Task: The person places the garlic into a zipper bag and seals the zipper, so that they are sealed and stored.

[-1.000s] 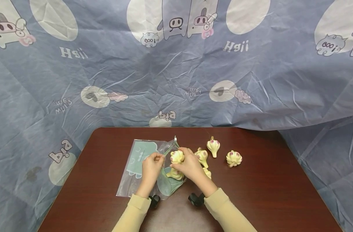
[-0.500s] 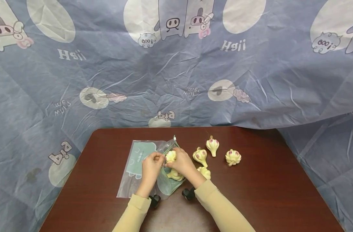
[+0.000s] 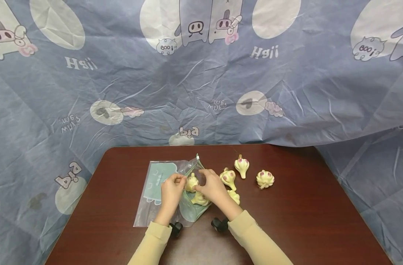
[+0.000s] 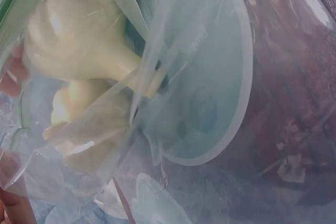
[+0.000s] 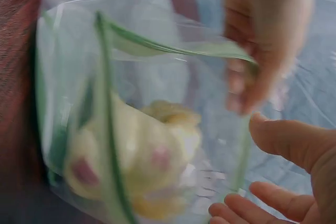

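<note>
Currently, left hand [image 3: 170, 191] pinches the green zip rim [image 5: 173, 50] of the clear bag [image 3: 188, 214]; right hand [image 3: 214, 188] at its mouth, thumb and fingers wide apart, gripping nothing. Two garlic bulbs [image 3: 192, 183] lie inside; four loose bulbs [image 3: 242, 166] lie on the table [image 3: 304, 209].

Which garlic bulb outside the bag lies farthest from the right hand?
The rightmost bulb in the head view; the other three loose bulbs lie nearer the right hand.

Two garlic bulbs [image 3: 191, 184] in bag [image 3: 187, 213]; four loose bulbs [image 3: 242, 167] right, on table [image 3: 304, 206]; cloth [image 3: 175, 81] behind.
</note>
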The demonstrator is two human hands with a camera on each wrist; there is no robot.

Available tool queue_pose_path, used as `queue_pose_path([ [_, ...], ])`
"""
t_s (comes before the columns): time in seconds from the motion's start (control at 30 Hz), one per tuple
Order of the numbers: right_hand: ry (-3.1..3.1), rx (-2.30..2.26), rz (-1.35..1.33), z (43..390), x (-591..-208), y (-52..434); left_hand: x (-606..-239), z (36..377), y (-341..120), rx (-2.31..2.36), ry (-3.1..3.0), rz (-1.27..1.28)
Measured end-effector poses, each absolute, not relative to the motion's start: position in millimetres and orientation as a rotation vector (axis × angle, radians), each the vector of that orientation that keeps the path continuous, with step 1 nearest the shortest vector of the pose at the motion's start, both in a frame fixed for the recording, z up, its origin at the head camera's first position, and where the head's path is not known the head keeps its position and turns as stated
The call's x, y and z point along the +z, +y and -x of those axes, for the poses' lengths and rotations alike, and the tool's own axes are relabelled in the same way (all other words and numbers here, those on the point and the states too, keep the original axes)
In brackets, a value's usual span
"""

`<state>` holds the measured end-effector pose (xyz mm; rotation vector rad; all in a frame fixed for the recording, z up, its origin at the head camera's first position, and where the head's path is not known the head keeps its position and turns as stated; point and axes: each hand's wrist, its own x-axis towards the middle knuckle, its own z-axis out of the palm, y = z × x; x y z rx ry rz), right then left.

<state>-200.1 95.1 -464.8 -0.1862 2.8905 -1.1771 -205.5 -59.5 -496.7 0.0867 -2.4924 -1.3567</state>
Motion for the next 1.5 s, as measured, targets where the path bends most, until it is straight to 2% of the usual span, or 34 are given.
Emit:
queue_pose_path([
  [0.17, 2.901, -1.383, 0.179, 191.1, -449.5, 114.0, -495.3, 206.0, -60.3, -1.362, -2.483, -0.102],
  [0.37, 2.771, -1.638, 0.032, 181.7, -443.0, 146.3, -495.8, 205.2, -61.5, -1.369, -2.482, -0.104],
  [0.57, 2.643, -1.752, -0.154, 171.7, -461.1, 180.4, -498.0, 205.5, -62.8, -1.376, -2.494, -0.126],
  [0.8, 2.620, -1.711, -0.166, 153.8, -491.9, 204.4, -495.8, 205.6, -62.4, -1.401, -2.507, -0.149],
  [1.17, 2.708, -1.511, -0.165, 137.6, -525.2, 202.6, -491.6, 205.0, -62.2, -1.404, -2.499, -0.127],
  [1.5, 2.820, -1.403, -0.131, 134.6, -536.3, 190.0, -488.5, 204.3, -61.8, -1.424, -2.506, -0.120],
])
